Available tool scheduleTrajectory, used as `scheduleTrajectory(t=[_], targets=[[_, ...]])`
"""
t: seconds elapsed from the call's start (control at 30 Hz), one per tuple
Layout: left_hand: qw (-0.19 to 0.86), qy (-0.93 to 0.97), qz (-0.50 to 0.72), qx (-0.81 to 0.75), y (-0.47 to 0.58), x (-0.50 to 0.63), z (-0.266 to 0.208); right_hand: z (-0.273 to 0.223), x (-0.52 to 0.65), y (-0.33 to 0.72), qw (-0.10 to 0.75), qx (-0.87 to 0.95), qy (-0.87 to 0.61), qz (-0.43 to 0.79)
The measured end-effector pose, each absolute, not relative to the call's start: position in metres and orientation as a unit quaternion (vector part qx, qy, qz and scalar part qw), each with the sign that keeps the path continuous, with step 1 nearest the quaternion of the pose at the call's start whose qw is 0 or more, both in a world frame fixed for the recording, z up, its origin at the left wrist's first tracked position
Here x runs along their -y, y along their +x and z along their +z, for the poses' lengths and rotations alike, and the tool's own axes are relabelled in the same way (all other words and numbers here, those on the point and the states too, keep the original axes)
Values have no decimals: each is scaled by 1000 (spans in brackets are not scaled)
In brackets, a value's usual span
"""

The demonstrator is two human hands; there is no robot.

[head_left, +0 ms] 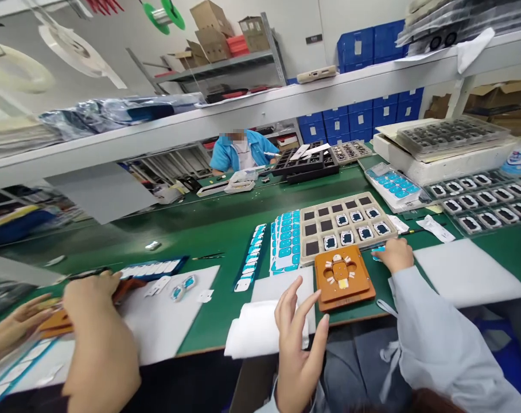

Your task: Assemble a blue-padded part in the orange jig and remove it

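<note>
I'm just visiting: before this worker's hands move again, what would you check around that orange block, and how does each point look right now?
1. Orange fixture flat on the green bench: ok.
2. Small part seated in the fixture's centre: cannot tell, too small.
3. Left hand free: ok, open, fingers spread above the white cloth.
4. Right hand has a piece: cannot tell; it rests on something blue beside the fixture.
5. Beige tray stocked: ok, several pockets filled.
6. Co-worker's hands away from the fixture: ok.
</note>
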State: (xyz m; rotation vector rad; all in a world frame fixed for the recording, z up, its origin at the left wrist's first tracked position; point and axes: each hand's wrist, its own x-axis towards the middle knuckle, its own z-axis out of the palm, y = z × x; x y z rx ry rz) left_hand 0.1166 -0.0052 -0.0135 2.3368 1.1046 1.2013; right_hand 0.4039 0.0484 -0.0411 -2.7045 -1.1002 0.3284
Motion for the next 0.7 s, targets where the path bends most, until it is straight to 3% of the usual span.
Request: scheduleTrajectory(t=[0.3,0.7], targets=[[119,795,439,-401,55,25,-28,-32,-61,419,111,340,-923,144],[178,785,413,-426,26,34,-52,-24,-63,419,112,291,-935,168]])
